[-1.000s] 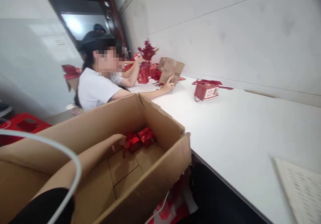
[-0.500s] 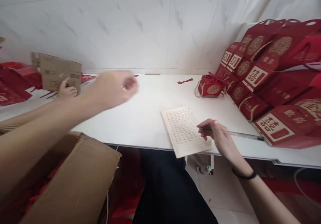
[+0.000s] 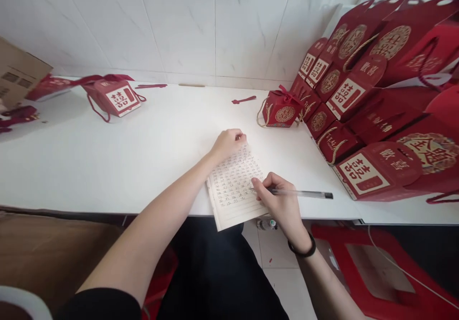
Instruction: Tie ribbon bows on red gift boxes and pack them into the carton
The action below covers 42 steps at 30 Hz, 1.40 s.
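My right hand [image 3: 281, 203] is closed around a pen [image 3: 304, 193], its tip close to the handwritten page of a notepad [image 3: 236, 186]. That notepad lies tilted on the white table, its lower corner jutting past the front edge. Across its top edge rests my left hand [image 3: 229, 143], fingers curled in, with nothing seen in them. Rows of small handwriting fill most of the page, and the lowest lines are blank. Further left on the table stands a red gift box [image 3: 116, 97] with a cord handle and ribbon. Another red gift box [image 3: 281, 109] with a bow stands beyond the notepad.
Red gift boxes [image 3: 362, 169] are stacked high on the right. A knotted red ribbon [image 3: 244, 100] lies near the wall. At the far left is a cardboard box [image 3: 21, 73]; a larger carton [image 3: 53, 253] sits below the table edge. A red stool [image 3: 380, 272] stands lower right.
My left hand has come from the left onto the notepad's top. The pen's tip is now near the page. The view has turned, and the left gift box now shows.
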Each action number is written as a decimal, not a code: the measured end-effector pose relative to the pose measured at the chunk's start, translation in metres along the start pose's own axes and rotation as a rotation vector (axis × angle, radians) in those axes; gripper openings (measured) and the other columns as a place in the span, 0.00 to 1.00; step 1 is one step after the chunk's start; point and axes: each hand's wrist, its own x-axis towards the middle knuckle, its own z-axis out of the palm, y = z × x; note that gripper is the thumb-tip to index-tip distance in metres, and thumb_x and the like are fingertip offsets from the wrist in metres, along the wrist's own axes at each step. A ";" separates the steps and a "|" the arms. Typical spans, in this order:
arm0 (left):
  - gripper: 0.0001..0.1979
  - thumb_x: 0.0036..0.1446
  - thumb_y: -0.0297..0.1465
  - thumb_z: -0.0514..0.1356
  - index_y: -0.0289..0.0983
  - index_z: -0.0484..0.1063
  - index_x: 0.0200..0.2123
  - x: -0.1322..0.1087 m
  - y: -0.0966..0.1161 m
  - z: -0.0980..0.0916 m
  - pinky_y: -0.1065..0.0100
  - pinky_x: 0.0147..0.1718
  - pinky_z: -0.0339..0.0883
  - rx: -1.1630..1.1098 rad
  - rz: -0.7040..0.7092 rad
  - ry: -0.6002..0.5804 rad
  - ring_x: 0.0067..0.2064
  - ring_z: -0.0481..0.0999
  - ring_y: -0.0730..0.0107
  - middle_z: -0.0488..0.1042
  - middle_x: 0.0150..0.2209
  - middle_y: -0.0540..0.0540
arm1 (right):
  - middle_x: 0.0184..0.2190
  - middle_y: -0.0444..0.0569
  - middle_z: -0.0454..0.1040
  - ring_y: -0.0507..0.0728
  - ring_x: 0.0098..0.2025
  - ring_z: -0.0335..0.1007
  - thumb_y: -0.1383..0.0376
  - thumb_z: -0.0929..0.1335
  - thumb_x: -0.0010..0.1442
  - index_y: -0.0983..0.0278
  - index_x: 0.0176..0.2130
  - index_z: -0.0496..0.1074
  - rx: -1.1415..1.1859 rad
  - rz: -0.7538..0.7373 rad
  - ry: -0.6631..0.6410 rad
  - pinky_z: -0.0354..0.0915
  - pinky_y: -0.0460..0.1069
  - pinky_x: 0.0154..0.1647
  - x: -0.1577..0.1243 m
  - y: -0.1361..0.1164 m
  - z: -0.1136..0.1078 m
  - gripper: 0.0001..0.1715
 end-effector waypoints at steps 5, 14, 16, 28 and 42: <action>0.12 0.52 0.32 0.51 0.35 0.68 0.22 0.008 -0.005 0.000 0.70 0.23 0.51 -0.126 -0.044 0.026 0.22 0.59 0.76 0.63 0.19 0.52 | 0.12 0.38 0.54 0.48 0.16 0.49 0.61 0.64 0.55 0.62 0.16 0.51 -0.080 0.036 0.049 0.49 0.44 0.18 -0.002 -0.003 0.002 0.22; 0.11 0.53 0.31 0.51 0.35 0.68 0.22 0.005 0.003 -0.001 0.70 0.24 0.52 -0.101 -0.053 -0.023 0.21 0.58 0.77 0.62 0.18 0.52 | 0.15 0.38 0.45 0.47 0.18 0.42 0.66 0.62 0.53 0.62 0.18 0.46 -0.101 0.028 0.009 0.44 0.44 0.17 -0.003 -0.005 0.002 0.19; 0.11 0.54 0.30 0.51 0.35 0.67 0.21 0.004 0.003 0.000 0.70 0.23 0.51 -0.097 -0.047 -0.035 0.20 0.57 0.77 0.62 0.18 0.52 | 0.15 0.38 0.46 0.47 0.18 0.43 0.65 0.62 0.53 0.62 0.18 0.47 -0.089 0.053 0.022 0.45 0.44 0.17 -0.003 -0.005 0.002 0.19; 0.12 0.53 0.28 0.51 0.36 0.57 0.18 0.000 0.009 -0.001 0.69 0.22 0.48 -0.043 -0.037 -0.058 0.20 0.53 0.78 0.58 0.17 0.53 | 0.16 0.38 0.44 0.47 0.19 0.40 0.67 0.61 0.53 0.62 0.19 0.45 -0.117 -0.010 0.041 0.43 0.44 0.17 -0.003 -0.003 0.002 0.19; 0.11 0.53 0.31 0.52 0.36 0.63 0.19 0.001 0.004 0.000 0.69 0.21 0.48 -0.069 -0.055 -0.063 0.18 0.55 0.77 0.61 0.16 0.53 | 0.14 0.38 0.47 0.47 0.17 0.42 0.68 0.63 0.52 0.62 0.17 0.47 0.123 0.074 0.136 0.43 0.44 0.17 -0.006 -0.004 -0.003 0.20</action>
